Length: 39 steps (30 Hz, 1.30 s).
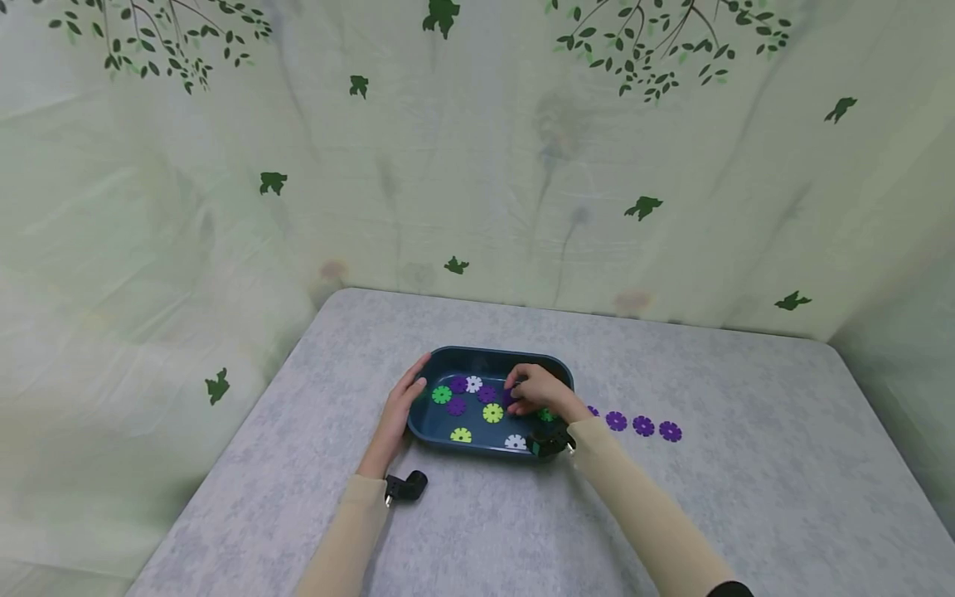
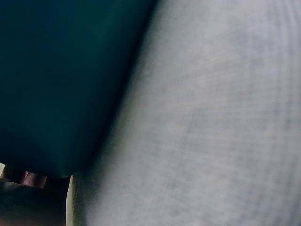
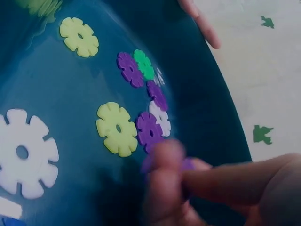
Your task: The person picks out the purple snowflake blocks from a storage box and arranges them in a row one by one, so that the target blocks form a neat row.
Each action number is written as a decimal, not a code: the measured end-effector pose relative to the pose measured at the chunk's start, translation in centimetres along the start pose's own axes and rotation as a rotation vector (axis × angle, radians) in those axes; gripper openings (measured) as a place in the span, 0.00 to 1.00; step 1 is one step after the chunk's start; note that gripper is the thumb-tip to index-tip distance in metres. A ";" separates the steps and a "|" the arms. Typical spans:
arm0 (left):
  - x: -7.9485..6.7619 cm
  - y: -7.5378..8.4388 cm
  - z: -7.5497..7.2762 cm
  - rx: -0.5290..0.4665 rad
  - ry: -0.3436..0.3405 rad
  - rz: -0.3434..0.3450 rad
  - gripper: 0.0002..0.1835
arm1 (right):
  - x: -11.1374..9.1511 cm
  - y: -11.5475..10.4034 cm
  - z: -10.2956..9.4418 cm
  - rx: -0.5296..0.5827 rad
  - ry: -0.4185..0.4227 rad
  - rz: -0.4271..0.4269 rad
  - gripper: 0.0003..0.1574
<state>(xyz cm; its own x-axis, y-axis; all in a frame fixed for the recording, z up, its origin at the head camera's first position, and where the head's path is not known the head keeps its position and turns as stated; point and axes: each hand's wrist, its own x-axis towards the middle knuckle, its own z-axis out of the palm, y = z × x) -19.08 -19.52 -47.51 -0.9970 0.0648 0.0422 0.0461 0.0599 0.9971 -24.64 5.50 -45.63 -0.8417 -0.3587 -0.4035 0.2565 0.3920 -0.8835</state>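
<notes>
A dark blue tray point(image 1: 477, 451) holds flower-shaped notched plastic discs: purple point(image 1: 457, 406), green point(image 1: 442, 395), yellow point(image 1: 492, 413) and white point(image 1: 473, 384). At the tray's left end my left hand point(image 1: 395, 414) holds the rim, its thumb over the edge and its fingers along the outside. Inside the right half, my right hand point(image 1: 540, 390) pinches a purple disc point(image 3: 187, 165) between thumb and fingers; the fingers hide most of it. The left wrist view shows mainly the tray's outer wall point(image 2: 61, 84), with a few fingers at the lower left.
To the right of the tray, several purple discs point(image 1: 643, 426) lie in a row on the grey table point(image 1: 746, 497); the right forearm partly hides the nearest one. A pale curtain point(image 1: 485, 166) with leaf prints hangs behind the table. Each wrist carries a small black camera point(image 1: 409, 486).
</notes>
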 end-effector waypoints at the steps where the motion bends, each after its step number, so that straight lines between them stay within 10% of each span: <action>1: 0.0 0.1 0.0 0.005 -0.001 0.000 0.25 | -0.1 0.0 -0.1 0.006 0.001 -0.019 0.08; 18: 0.0 -0.1 0.0 -0.003 0.002 0.000 0.25 | -5.8 2.3 -8.5 0.074 0.043 -0.257 0.16; 29: 0.1 -0.2 0.1 -0.015 -0.004 -0.003 0.25 | -11.0 10.4 -16.1 0.062 0.215 -0.147 0.20; 39: 0.1 -0.1 0.0 -0.023 -0.002 -0.009 0.25 | -14.3 15.1 -18.6 0.021 0.303 -0.054 0.21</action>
<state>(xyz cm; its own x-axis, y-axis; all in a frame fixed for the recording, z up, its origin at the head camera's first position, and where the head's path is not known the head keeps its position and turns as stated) -19.20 -19.47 -47.62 -0.9972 0.0666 0.0333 0.0358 0.0371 0.9987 -17.58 32.27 -48.80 -0.9568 -0.1085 -0.2697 0.2149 0.3607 -0.9076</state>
